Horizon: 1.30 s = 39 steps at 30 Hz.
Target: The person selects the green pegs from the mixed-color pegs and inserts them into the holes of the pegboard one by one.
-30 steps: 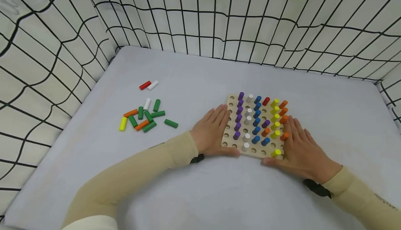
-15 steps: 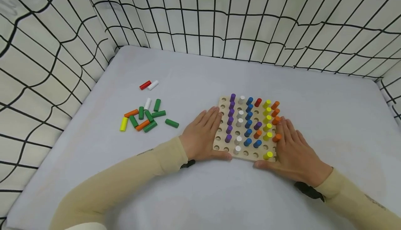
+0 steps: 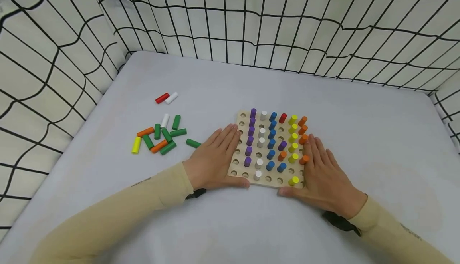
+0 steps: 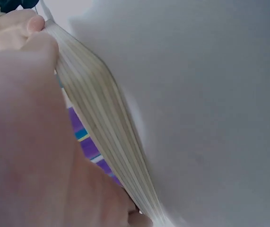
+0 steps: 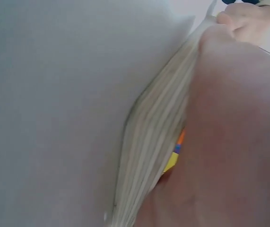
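A light wooden pegboard (image 3: 241, 167) lies between both hands in the head view. My left hand (image 3: 212, 164) rests flat along its left side, thumb at the front edge. Along the right side lie the straight fingers of my right hand (image 3: 325, 176), its thumb also at the front. Upright in the holes are columns of purple pegs (image 3: 249, 140), white pegs (image 3: 261, 142), blue pegs (image 3: 272, 134), yellow pegs (image 3: 293, 137) and orange pegs (image 3: 303, 130), plus one red peg (image 3: 282, 118). Both wrist views show the layered board edge (image 4: 101, 104) against the palm.
Left of the left hand, loose pegs lie scattered: several green pegs (image 3: 176, 122), orange pegs (image 3: 145, 132), a yellow peg (image 3: 136, 145) and a white peg (image 3: 165, 120). Farther back a red peg (image 3: 162, 98) touches another white one. Black netting (image 3: 226, 40) borders the white table (image 3: 230, 228).
Both hands and the pegboard between them have slid left across the table, closer to the loose pegs. The left hand now overlaps the end of one green peg in the head view.
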Motion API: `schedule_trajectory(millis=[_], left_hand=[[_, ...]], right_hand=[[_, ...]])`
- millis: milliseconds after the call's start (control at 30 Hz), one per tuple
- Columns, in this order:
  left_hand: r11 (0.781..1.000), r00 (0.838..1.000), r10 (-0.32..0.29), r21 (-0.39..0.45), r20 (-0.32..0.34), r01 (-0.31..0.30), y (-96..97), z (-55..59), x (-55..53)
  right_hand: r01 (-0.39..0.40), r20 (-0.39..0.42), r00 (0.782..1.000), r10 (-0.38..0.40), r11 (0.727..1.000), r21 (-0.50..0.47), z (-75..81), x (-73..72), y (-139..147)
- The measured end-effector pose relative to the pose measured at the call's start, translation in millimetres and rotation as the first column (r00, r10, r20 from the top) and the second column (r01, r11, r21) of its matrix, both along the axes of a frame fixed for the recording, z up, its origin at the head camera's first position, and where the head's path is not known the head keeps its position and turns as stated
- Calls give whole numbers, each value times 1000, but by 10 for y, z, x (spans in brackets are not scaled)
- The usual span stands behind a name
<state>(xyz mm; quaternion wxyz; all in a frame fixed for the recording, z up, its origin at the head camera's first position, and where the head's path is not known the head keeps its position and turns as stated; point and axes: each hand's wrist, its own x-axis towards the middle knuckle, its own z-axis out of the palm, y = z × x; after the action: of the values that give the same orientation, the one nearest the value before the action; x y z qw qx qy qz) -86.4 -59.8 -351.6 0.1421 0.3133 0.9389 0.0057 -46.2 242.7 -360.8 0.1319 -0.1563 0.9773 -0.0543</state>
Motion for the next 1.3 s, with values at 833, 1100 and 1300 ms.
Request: schedule_trajectory(millis=[833, 1100, 1300], left_hand=[[878, 974, 84, 446, 212, -173, -864, 420, -561], [820, 944, 67, 520, 324, -237, -975, 314, -697], [824, 922, 12, 518, 387, -228, -1077, 254, -768]], right_hand=[[18, 27, 999, -17, 999, -37, -31, -14, -46], [35, 36, 999, -33, 998, -58, -50, -5, -12], [33, 37, 999, -30, 997, -74, -51, -16, -24]])
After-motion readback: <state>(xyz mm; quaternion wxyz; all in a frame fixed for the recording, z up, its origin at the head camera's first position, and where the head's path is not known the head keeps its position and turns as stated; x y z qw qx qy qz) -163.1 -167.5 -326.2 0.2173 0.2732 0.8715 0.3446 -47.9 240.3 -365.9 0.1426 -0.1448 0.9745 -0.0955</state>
